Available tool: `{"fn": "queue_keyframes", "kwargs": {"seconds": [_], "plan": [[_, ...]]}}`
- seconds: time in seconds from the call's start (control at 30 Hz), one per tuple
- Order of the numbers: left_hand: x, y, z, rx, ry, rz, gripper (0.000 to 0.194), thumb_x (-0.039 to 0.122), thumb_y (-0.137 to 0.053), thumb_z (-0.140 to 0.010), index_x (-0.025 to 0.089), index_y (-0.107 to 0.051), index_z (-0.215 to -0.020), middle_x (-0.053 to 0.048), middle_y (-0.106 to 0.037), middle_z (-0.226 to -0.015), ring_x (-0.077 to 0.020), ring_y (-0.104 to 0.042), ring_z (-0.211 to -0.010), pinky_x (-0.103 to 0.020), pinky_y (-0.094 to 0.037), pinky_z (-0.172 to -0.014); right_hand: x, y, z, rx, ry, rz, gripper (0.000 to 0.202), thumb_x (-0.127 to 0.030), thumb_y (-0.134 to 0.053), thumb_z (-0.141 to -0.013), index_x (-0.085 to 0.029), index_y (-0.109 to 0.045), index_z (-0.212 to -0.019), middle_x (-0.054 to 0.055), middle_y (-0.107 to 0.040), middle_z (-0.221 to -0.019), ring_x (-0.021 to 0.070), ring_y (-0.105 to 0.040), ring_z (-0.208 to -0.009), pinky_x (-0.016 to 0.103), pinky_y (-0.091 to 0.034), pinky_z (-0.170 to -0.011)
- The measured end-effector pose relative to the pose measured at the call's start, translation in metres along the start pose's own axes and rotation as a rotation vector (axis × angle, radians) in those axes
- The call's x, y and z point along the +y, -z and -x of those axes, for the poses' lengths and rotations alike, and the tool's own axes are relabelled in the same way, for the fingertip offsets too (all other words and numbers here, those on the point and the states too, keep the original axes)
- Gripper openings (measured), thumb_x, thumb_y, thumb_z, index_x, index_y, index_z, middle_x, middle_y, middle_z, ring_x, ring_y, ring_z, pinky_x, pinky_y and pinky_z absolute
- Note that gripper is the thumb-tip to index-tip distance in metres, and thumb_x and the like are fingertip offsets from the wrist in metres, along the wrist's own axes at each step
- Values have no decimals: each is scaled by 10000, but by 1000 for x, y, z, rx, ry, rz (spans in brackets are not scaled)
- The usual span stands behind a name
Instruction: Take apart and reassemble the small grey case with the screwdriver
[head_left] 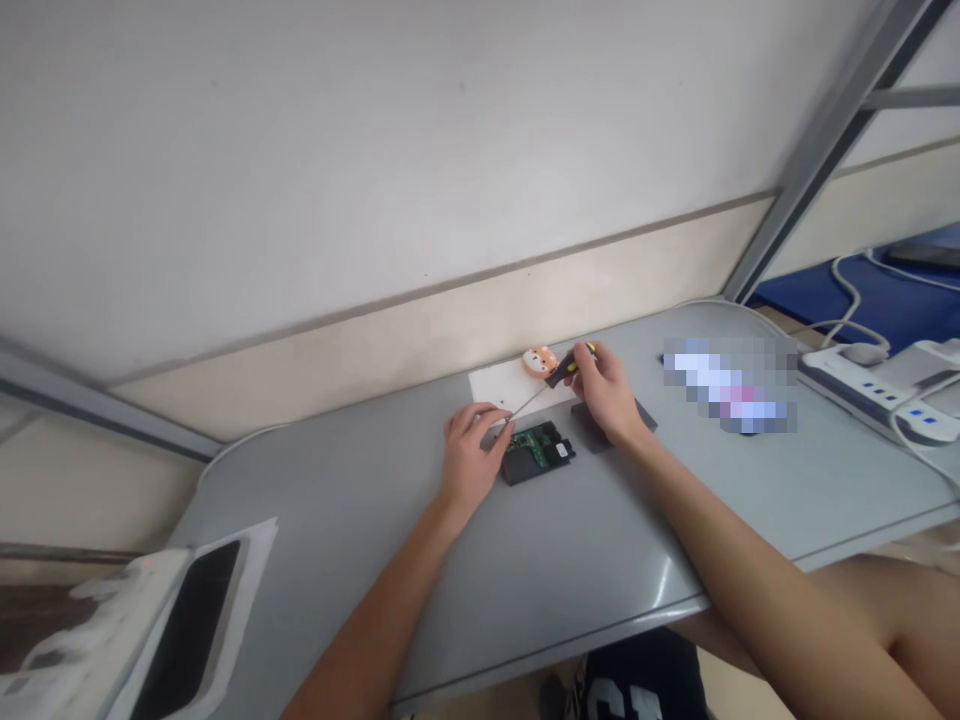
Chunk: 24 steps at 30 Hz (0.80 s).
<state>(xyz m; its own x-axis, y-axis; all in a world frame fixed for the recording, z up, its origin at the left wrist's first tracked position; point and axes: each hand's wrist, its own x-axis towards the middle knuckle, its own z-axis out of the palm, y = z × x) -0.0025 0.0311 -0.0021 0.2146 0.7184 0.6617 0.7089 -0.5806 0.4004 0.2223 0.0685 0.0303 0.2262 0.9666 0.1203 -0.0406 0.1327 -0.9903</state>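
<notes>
In the head view, the right hand [606, 390] grips a screwdriver [556, 377] by its handle, while the left hand [472, 455], pinching what I cannot tell, meets its tip beside a circuit board [537, 442] in dark casing [523, 464] on the grey table [337, 520]

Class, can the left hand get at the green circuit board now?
Probably yes: the left hand is close beside the green circuit board, which lies largely uncovered, though the screwdriver ends at that hand.
</notes>
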Motion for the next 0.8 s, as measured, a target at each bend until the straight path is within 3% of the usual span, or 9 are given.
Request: {"fn": "queue_keyframes", "kwargs": {"seconds": [0.4,0.7,0.8], "plan": [[-4,-1,0,52,-24,-29,79,295,-714,-982,224,-740,-958,-37,-746,-995,-203,-702,-966,-378,-479,-914,-2,-1,1,-2,9,13,460,-682,-553,-959,-225,-597,-930,-13,-607,-678,129,-483,-580,276,-364,-548],[-3,0,0,53,-9,-16,74,278,-703,-985,223,-740,-952,-40,-752,-982,-209,-693,-958,-376,-479,-914,-2,-2,4,-27,20,-1,434,-658,-552,-973,-227,-591,-937,-11,-617,-686,122,-463,-560,282,-351,-536],[2,3,-2,25,37,-12,109,300,-724,-966,231,-731,-1050,-49,-752,-1049,-223,-684,-1010,-390,-462,-962,-2,-2,3,-25,31,-1,422,-647,-548,-980,-228,-593,-955,-13,-613,-691,128,-481,-576,286,-362,-550]]}}
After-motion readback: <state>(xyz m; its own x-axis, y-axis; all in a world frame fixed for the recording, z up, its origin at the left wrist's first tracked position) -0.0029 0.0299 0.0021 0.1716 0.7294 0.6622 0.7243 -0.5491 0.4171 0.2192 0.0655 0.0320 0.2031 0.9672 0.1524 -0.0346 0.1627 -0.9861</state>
